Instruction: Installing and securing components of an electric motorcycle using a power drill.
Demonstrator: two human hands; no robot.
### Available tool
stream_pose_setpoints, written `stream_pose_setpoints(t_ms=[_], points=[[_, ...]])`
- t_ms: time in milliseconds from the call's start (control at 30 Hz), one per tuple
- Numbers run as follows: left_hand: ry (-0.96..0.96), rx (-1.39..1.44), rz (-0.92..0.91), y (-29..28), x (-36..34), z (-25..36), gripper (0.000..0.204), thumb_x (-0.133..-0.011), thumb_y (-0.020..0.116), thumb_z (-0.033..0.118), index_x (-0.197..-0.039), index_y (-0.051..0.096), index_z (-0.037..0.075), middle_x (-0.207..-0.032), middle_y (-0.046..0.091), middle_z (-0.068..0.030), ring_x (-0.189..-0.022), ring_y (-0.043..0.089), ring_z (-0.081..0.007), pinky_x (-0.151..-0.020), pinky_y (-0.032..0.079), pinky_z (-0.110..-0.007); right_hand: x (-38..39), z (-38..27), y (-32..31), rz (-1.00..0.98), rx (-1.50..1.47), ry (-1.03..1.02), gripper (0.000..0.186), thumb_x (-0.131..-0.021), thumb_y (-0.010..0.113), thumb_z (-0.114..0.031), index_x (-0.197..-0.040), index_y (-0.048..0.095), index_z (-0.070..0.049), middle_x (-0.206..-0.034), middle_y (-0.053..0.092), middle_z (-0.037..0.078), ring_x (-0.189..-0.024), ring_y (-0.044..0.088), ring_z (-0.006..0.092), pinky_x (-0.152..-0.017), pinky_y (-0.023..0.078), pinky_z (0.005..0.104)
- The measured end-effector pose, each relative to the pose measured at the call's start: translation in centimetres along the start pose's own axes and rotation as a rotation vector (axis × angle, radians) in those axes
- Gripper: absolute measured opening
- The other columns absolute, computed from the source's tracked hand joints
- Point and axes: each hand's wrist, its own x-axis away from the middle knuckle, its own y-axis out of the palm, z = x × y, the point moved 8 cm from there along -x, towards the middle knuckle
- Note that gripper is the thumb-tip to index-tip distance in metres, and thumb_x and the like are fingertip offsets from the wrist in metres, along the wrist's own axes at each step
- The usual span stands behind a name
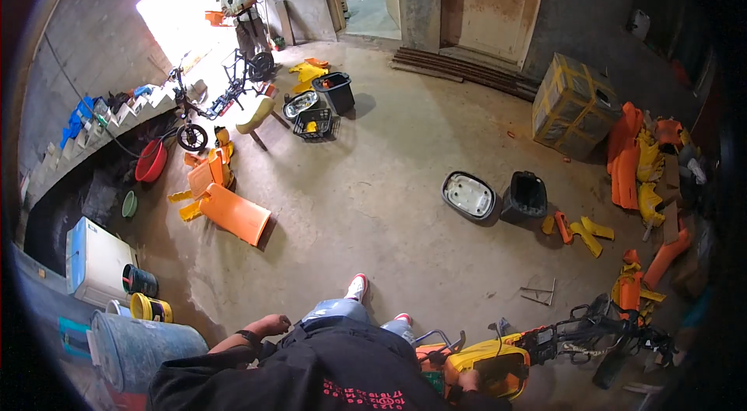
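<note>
One blue barrel [148, 349] stands at eight o'clock, contents hidden; one red basin [152, 166] lies at nine. The left grip [274, 324], at seven, has curled fingers and nothing visible in it; whether clenched, I cannot tell. Toward ten-thirty, one black crate [299, 129] holds a yellow piece [312, 126]. At eleven stands one of two black bins [339, 101]. The right grip [469, 380], at five, touches one yellow shell [484, 350], at its two o'clock; whether grasping, I cannot tell. The second bin [517, 214] stands at three.

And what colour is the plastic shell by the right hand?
The shell is yellow; the head view shows it best.
</note>
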Motion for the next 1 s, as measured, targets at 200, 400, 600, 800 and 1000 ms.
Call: stream_pose_setpoints(t_ms=[200, 400, 600, 800, 1000], points=[[-0.009, 0.023, -0.004, 0.4, 0.2, -0.1, 0.036, -0.080, 0.048, 0.022, -0.107, 0.060, 0.001, -0.090, 0.067, -0.0119, -0.076, 0.064, -0.0208, -0.070, 0.051, -0.032, -1.2, 2.4, 1.6, 0.009, -0.172, 0.121, 0.030, -0.069, 0.069, -0.020, -0.088, 0.065, 0.002, -0.092, 0.064, 0.022, -0.090, 0.062, 0.0339, -0.073, 0.049, 0.0411], [0.010, 0.026, 0.001, 0.4, 0.0, 0.2, 0.037, -0.078, 0.049, 0.023, -0.106, 0.060, 0.001, -0.089, 0.067, -0.0109, -0.075, 0.063, -0.0207, -0.069, 0.050, -0.032, -1.4, 2.5, 2.1, 0.001, -0.140, 0.125, 0.030, -0.069, 0.069, -0.021, -0.088, 0.065, 0.002, -0.092, 0.064, 0.021, -0.090, 0.062, 0.0338, -0.073, 0.049, 0.0409], [0.023, 0.036, -0.002, 0.5, -0.9, -0.3, 0.036, -0.077, 0.049, 0.021, -0.104, 0.062, 0.001, -0.087, 0.067, -0.0103, -0.074, 0.063, -0.0202, -0.068, 0.050, -0.032, -1.4, 2.4, 2.2, -0.002, -0.127, 0.110, 0.030, -0.070, 0.068, -0.022, -0.089, 0.065, 0.001, -0.091, 0.065, 0.021, -0.090, 0.062, 0.0336, -0.073, 0.048, 0.0407], [0.029, 0.041, 0.002, 0.1, -0.3, 0.5, 0.036, -0.076, 0.048, 0.020, -0.103, 0.062, 0.001, -0.086, 0.067, -0.0108, -0.073, 0.063, -0.0201, -0.067, 0.050, -0.032, -1.6, 2.1, 2.1, -0.008, -0.111, 0.098, 0.031, -0.070, 0.068, -0.023, -0.089, 0.065, 0.001, -0.091, 0.065, 0.021, -0.090, 0.062, 0.0335, -0.073, 0.048, 0.0405], [0.045, -0.020, -0.019, 0.1, 0.5, 2.2, 0.036, -0.077, 0.049, 0.021, -0.103, 0.062, 0.000, -0.087, 0.067, -0.0111, -0.074, 0.063, -0.0203, -0.068, 0.050, -0.032, -1.6, 2.1, 2.1, -0.008, -0.103, 0.094, 0.031, -0.071, 0.067, -0.024, -0.089, 0.065, 0.001, -0.091, 0.065, 0.020, -0.090, 0.062, 0.0334, -0.074, 0.048, 0.0403]])
